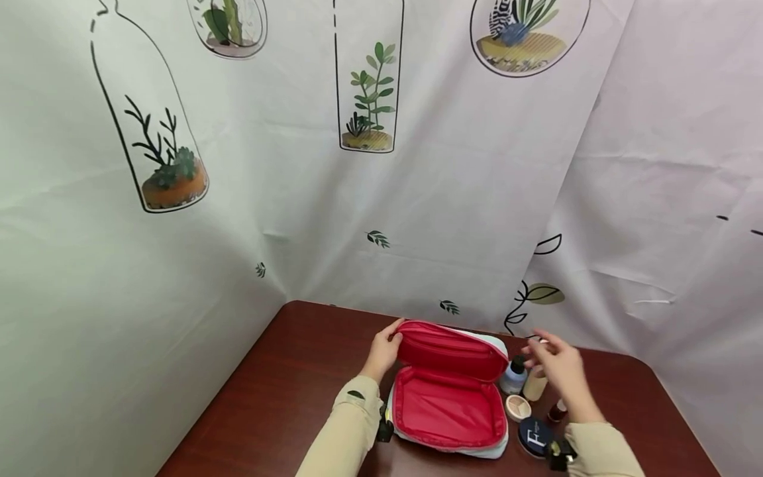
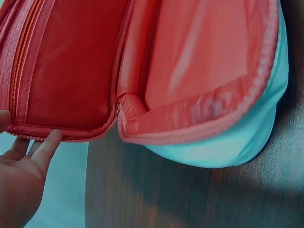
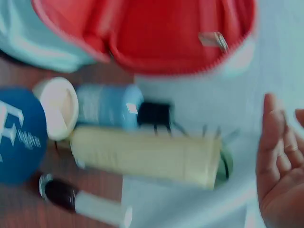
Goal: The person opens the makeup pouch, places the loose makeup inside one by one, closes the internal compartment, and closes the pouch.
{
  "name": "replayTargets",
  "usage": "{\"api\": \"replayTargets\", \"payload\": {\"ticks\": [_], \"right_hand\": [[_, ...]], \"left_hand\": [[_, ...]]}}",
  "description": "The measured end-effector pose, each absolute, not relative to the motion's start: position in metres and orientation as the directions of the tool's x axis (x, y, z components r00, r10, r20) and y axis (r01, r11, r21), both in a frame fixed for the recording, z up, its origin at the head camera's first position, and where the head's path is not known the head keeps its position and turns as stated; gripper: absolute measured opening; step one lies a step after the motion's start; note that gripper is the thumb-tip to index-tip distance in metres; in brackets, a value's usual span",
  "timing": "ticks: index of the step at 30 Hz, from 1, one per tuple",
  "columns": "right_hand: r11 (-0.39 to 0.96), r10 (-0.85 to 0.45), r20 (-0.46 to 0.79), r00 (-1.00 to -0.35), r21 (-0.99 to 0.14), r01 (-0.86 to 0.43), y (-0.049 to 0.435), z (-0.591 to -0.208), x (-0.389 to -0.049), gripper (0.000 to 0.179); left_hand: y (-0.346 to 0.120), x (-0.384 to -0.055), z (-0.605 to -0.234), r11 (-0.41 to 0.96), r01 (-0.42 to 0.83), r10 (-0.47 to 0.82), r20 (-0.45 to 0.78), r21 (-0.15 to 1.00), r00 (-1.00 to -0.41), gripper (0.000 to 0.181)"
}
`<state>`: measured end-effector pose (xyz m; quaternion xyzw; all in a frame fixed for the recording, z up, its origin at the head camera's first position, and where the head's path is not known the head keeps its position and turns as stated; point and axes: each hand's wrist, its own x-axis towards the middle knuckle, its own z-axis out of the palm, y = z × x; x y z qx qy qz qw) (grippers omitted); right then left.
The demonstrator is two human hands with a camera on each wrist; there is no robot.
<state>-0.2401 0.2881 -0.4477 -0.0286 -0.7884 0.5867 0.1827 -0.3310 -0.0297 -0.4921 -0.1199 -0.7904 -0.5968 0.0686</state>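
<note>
A cosmetic bag (image 1: 450, 411) with red lining and a pale blue outside lies unzipped on the table, its lid (image 1: 453, 350) raised. My left hand (image 1: 383, 354) grips the lid's left edge; in the left wrist view, fingers (image 2: 46, 148) sit behind the zipper rim. My right hand (image 1: 563, 374) is in the air above the toiletries, holding nothing. Below it stand a blue bottle (image 3: 107, 105) with a black cap and a beige tube (image 3: 147, 154). Near them are a round compact (image 1: 517, 407), a dark blue round case (image 1: 533, 435) marked F and a small dark bottle (image 3: 85, 200) with a white cap.
The dark brown table (image 1: 280, 384) has rounded back corners. Behind and to the left, a white cloth (image 1: 286, 172) printed with plants in jars hangs down to the table's edge. The toiletries stand close together along the bag's right side.
</note>
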Motion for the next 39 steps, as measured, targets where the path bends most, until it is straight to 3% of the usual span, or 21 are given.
{"api": "replayTargets", "payload": {"ticks": [3,7,10,14,18,23,28,33,37,39], "right_hand": [[0.334,0.384,0.315,-0.868,-0.924,-0.187,0.314,-0.448,-0.234,0.035],[0.475,0.558,0.215,-0.801,-0.875,0.096,0.333,-0.449,-0.217,0.037],[0.530,0.509,0.107,-0.854,-0.821,0.213,0.345,-0.468,-0.210,0.041],[0.601,0.349,0.014,-0.937,-0.771,0.212,0.352,-0.498,-0.204,0.049],[0.613,0.292,-0.023,-0.956,-0.763,0.205,0.353,-0.517,-0.202,0.053],[0.593,0.321,-0.014,-0.947,-0.777,0.213,0.353,-0.525,-0.200,0.049],[0.603,0.404,0.031,-0.914,-0.761,0.240,0.354,-0.522,-0.195,0.047],[0.584,0.559,0.149,-0.815,-0.769,0.260,0.356,-0.498,-0.194,0.047],[0.576,0.636,0.310,-0.706,-0.801,0.167,0.349,-0.462,-0.200,0.037],[0.582,0.619,0.386,-0.684,-0.810,0.069,0.340,-0.445,-0.205,0.033]], "left_hand": [[-0.030,-0.333,-0.492,0.262,0.266,0.114,0.245,0.927,-0.963,0.037],[-0.027,-0.335,-0.491,0.246,0.260,0.076,0.249,0.934,-0.965,0.034],[-0.024,-0.337,-0.490,0.235,0.271,0.035,0.271,0.933,-0.962,0.030],[-0.023,-0.337,-0.488,0.246,0.261,-0.003,0.270,0.934,-0.963,0.026],[-0.021,-0.335,-0.488,0.257,0.225,-0.044,0.244,0.940,-0.969,0.021],[-0.019,-0.334,-0.488,0.275,0.219,-0.059,0.244,0.936,-0.968,0.016],[-0.019,-0.333,-0.487,0.289,0.212,-0.044,0.234,0.933,-0.971,0.020],[-0.020,-0.335,-0.485,0.291,0.198,0.021,0.201,0.936,-0.979,0.030],[-0.021,-0.337,-0.484,0.259,0.203,0.075,0.190,0.944,-0.979,0.034],[-0.021,-0.337,-0.484,0.246,0.199,0.092,0.182,0.949,-0.979,0.037]]}}
